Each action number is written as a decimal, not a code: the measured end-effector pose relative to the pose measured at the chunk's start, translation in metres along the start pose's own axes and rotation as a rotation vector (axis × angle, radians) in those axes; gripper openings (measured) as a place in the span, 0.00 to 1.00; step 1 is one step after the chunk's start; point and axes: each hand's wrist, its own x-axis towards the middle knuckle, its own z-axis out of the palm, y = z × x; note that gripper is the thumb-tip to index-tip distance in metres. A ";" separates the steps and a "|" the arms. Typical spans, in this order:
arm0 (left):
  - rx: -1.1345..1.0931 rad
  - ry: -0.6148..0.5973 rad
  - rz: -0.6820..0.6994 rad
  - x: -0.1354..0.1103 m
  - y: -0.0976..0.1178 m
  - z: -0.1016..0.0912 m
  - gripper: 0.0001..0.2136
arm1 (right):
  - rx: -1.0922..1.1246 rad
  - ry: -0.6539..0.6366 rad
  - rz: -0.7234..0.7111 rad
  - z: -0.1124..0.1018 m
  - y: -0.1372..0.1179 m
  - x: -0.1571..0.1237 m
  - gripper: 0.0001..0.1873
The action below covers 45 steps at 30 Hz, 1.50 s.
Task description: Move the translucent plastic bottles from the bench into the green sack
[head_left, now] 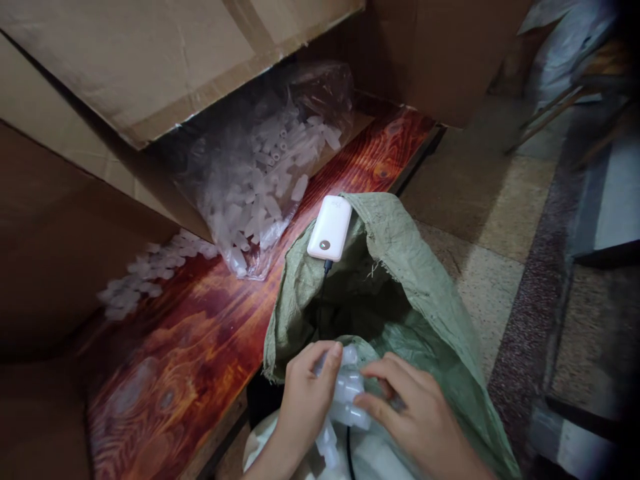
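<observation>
My left hand (311,381) is closed, its thumb and fingers pinching a cluster of translucent white plastic pieces (350,390) joined together. From the other side, the curled fingers and thumb of my right hand (413,403) grip the edge of the same cluster. More of these pieces hang below my left hand. Under both hands is the open mouth of a green woven sack (425,267). What lies deep inside the sack is too dark to make out.
A white power bank (330,227) with a black cable rests on the sack's rim. On the wood-patterned tabletop (200,347), a clear bag (280,167) holds loose translucent pieces, and joined pieces (155,270) lie left. Cardboard boxes (165,60) crowd the back. Tiled floor (500,247) shows right.
</observation>
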 end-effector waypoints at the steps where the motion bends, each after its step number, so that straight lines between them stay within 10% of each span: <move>1: -0.011 0.000 -0.016 0.000 -0.001 0.000 0.20 | -0.001 -0.065 -0.010 -0.001 -0.001 0.000 0.05; 7: -0.062 0.012 -0.044 0.002 -0.004 -0.001 0.20 | -0.138 0.018 -0.065 0.015 -0.008 -0.001 0.13; 20: 0.159 0.228 0.462 0.008 0.020 0.002 0.09 | 0.027 0.238 0.048 0.016 -0.011 0.008 0.19; 25: 0.076 0.297 0.272 0.017 0.020 -0.004 0.14 | 0.274 0.338 0.343 0.016 -0.011 0.000 0.15; 29: 0.171 0.427 0.444 0.022 0.019 -0.015 0.11 | 0.349 0.243 0.460 0.017 0.004 -0.011 0.18; 45: 0.090 0.577 0.446 0.027 0.028 -0.007 0.13 | 0.217 0.263 0.016 0.029 -0.027 -0.011 0.12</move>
